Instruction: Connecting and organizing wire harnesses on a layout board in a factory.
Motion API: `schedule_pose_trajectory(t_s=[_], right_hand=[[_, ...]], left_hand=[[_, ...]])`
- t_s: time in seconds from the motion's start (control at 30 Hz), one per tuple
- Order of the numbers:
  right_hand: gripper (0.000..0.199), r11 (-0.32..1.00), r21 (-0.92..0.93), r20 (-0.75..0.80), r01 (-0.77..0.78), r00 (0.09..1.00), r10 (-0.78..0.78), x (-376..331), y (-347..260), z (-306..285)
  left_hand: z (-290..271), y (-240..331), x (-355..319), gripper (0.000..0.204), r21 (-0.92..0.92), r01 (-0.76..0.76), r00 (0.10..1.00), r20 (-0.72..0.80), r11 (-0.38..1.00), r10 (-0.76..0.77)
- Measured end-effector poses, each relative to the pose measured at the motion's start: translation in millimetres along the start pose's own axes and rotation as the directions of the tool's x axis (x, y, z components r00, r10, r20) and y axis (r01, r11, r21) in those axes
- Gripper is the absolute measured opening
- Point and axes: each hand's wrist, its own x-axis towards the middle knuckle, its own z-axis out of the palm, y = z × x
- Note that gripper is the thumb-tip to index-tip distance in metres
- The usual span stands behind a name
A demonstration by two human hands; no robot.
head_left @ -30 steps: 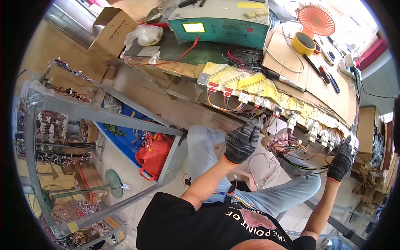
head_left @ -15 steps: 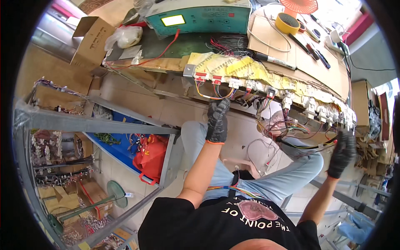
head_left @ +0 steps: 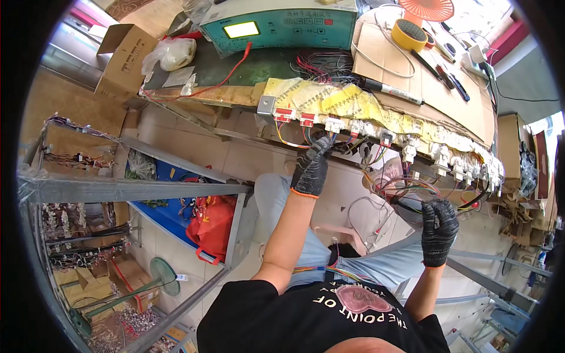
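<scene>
My left hand (head_left: 310, 169), in a dark grey knit glove with an orange cuff, reaches up to the front edge of the bench. Its fingers are closed on thin coloured wires just below a white connector (head_left: 334, 125) in the row of sockets. My right hand (head_left: 439, 232), gloved alike, hangs over my thigh with its fingers curled in; whatever they hold, if anything, is hidden. Close above it runs a loose bundle of coloured wires (head_left: 412, 188) that hangs from the connectors at the right. Red-and-white connectors (head_left: 283, 115) sit at the row's left end.
A teal tester box (head_left: 282, 29) with a lit screen stands at the back of the bench. Cardboard (head_left: 376, 59) at the right carries a marker (head_left: 393, 92), yellow tape (head_left: 409, 34) and pliers. A metal frame (head_left: 147, 189) and a blue tray (head_left: 168, 217) with a red bag stand left.
My right hand has moved left and slightly down, away from the right end of the wire bundle. My left hand has shifted slightly right, from near the red-and-white connectors to below the white one.
</scene>
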Motion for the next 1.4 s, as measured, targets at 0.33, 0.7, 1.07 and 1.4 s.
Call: schedule_pose_trajectory(t_s=[0.33, 0.7, 1.07, 1.4], right_hand=[[0.005, 0.997, -0.072, -0.043, 0.010, 0.999, -0.013, -6.9, 5.8, 2.4], [0.004, 1.000, -0.018, -0.007, 0.007, 1.000, -0.007, -3.3, 5.1, 2.9], [0.004, 0.999, -0.043, 0.007, 0.024, 1.000, -0.024, -4.6, -2.9, -1.8], [0.004, 0.997, -0.064, 0.004, 0.031, 1.000, -0.031, -9.8, 7.8, -4.4]], left_hand=[[43.3, 7.5, -7.4, 0.014, 0.122, -0.337, 0.933, -0.087, 0.933, 0.349], [28.2, 6.6, 6.1, 0.007, 0.309, -0.384, 0.910, -0.032, 0.870, 0.413], [36.0, 30.5, -10.7, 0.022, 0.349, -0.088, 0.994, 0.096, 0.933, 0.058], [35.2, 26.1, -3.4, 0.030, 0.167, -0.066, 0.986, 0.162, 0.984, 0.038]])
